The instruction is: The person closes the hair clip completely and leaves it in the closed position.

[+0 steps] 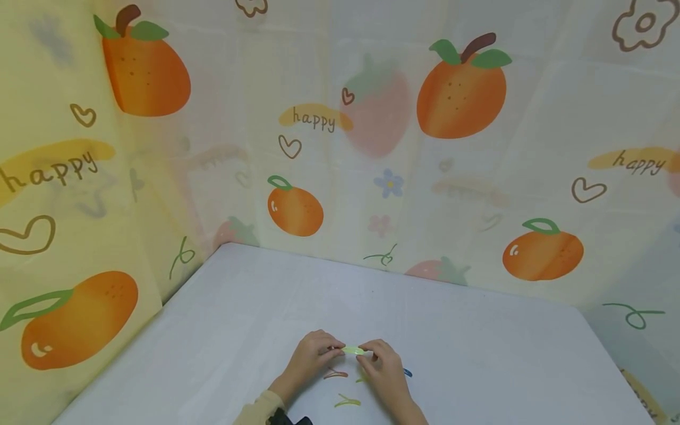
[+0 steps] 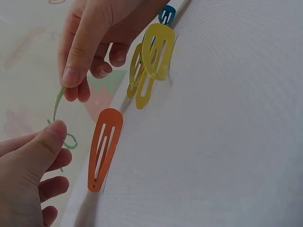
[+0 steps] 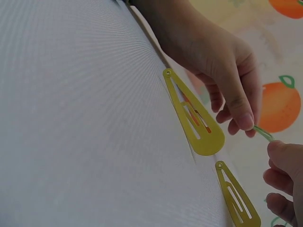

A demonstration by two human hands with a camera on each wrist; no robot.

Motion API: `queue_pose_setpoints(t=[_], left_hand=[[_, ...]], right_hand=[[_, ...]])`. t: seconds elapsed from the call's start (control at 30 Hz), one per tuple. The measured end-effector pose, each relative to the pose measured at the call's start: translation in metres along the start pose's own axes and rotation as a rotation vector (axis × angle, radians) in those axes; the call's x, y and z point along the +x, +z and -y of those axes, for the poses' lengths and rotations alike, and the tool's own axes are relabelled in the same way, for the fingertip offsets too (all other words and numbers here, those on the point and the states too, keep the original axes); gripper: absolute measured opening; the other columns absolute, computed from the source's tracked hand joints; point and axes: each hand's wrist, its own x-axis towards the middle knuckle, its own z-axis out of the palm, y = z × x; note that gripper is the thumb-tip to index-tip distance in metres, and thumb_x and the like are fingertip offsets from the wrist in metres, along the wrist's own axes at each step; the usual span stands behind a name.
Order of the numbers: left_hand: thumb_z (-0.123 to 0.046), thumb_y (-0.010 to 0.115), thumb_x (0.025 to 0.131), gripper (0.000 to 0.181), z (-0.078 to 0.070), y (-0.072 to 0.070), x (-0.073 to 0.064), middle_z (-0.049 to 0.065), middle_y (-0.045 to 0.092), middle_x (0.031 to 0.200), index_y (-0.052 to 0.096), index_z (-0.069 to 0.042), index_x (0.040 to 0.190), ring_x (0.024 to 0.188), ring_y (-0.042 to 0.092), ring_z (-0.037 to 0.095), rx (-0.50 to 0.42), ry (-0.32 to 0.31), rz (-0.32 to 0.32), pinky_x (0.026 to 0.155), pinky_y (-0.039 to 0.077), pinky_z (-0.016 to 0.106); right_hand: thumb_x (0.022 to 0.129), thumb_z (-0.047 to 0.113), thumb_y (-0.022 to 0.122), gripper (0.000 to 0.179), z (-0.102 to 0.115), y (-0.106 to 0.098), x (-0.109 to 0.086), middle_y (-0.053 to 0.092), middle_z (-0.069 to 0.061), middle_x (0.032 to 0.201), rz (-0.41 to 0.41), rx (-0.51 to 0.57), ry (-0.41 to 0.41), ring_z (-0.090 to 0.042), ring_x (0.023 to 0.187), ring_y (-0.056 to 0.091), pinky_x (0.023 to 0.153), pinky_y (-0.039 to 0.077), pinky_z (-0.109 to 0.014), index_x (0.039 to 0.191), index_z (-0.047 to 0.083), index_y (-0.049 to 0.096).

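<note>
The left hand (image 1: 312, 358) has its fingers pinching the green clip (image 1: 353, 350) by its left end — raised above the surface (image 1: 239, 330). On the green clip's near side lie an orange clip (image 2: 114, 142) and a yellow clip (image 1: 349, 402). The right hand (image 1: 385, 373) pinches the green clip's right end — the blue clip (image 1: 408, 372) lies right of it.

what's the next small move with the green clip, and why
Probably flex the green clip gently: the left hand and right hand pinch its opposite ends, and in the head view the orange clip and the nearest yellow clip look sprung open in a V, which suggests opening this one too.
</note>
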Motion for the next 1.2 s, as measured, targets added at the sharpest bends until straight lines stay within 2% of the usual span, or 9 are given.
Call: queue_pose_setpoints(t=[0.27, 0.37, 0.53, 0.73, 0.83, 0.97, 1.2], left_hand=[[-0.013, 0.073, 0.071, 0.009, 0.0008, 0.0013, -0.0009, -0.007, 0.064, 0.075, 0.071, -0.011, 0.079, 0.067, 0.053, 0.004, 0.003, -0.024, 0.033, 0.063, 0.041, 0.021], [-0.013, 0.073, 0.071, 0.007, -0.0002, 0.0005, -0.001, -0.007, 0.064, 0.075, 0.07, -0.011, 0.078, 0.067, 0.053, 0.005, 0.015, -0.038, 0.028, 0.062, 0.041, 0.022], [-0.012, 0.076, 0.068, 0.009, -0.0012, -0.0002, -0.0019, -0.009, 0.064, 0.073, 0.07, -0.013, 0.075, 0.065, 0.053, 0.005, 0.05, -0.126, -0.003, 0.06, 0.041, 0.021], [-0.015, 0.076, 0.067, 0.008, -0.0031, -0.0021, -0.0024, -0.009, 0.063, 0.076, 0.071, -0.012, 0.073, 0.07, 0.053, 0.009, 0.077, -0.237, 0.04, 0.065, 0.043, 0.026], [-0.017, 0.076, 0.067, 0.009, -0.0013, -0.0016, -0.0037, -0.007, 0.061, 0.079, 0.071, -0.012, 0.072, 0.075, 0.053, 0.011, 0.096, -0.252, 0.059, 0.068, 0.043, 0.028], [-0.02, 0.077, 0.065, 0.011, 0.0017, 0.0, -0.0054, -0.003, 0.059, 0.086, 0.071, -0.014, 0.071, 0.081, 0.05, 0.016, 0.138, -0.24, 0.07, 0.072, 0.041, 0.032], [-0.023, 0.077, 0.066, 0.01, 0.0026, 0.0021, -0.0058, 0.004, 0.058, 0.097, 0.072, -0.016, 0.07, 0.091, 0.046, 0.023, 0.155, -0.343, 0.067, 0.078, 0.037, 0.041]], right_hand=[[0.064, -0.001, 0.076, 0.023, -0.0024, 0.0007, -0.0019, 0.06, 0.006, 0.08, -0.012, -0.018, 0.014, -0.005, 0.063, 0.044, 0.055, 0.038, -0.02, 0.081, 0.009, 0.064], [0.064, 0.0, 0.076, 0.022, -0.0029, 0.001, -0.002, 0.06, 0.005, 0.079, -0.021, -0.03, 0.013, -0.005, 0.063, 0.044, 0.056, 0.039, -0.021, 0.08, 0.008, 0.064], [0.067, 0.001, 0.075, 0.018, -0.0009, 0.0, -0.0009, 0.06, 0.004, 0.079, -0.032, -0.065, 0.036, -0.006, 0.064, 0.045, 0.057, 0.039, -0.022, 0.08, 0.008, 0.064], [0.068, -0.003, 0.073, 0.017, 0.0015, -0.0023, 0.0023, 0.06, 0.004, 0.078, -0.084, -0.082, 0.02, -0.006, 0.063, 0.046, 0.056, 0.039, -0.021, 0.079, 0.008, 0.065], [0.068, -0.004, 0.072, 0.018, 0.0004, -0.0025, 0.0024, 0.06, 0.004, 0.078, -0.092, -0.072, 0.012, -0.007, 0.063, 0.046, 0.056, 0.039, -0.02, 0.079, 0.008, 0.065], [0.068, -0.005, 0.072, 0.017, -0.0008, -0.0029, 0.0025, 0.06, 0.003, 0.077, -0.094, -0.071, 0.002, -0.008, 0.063, 0.046, 0.056, 0.038, -0.02, 0.078, 0.008, 0.065], [0.069, -0.006, 0.07, 0.016, -0.0019, -0.0042, 0.0031, 0.06, 0.002, 0.076, -0.098, -0.052, -0.006, -0.009, 0.062, 0.047, 0.055, 0.039, -0.02, 0.077, 0.006, 0.064]])
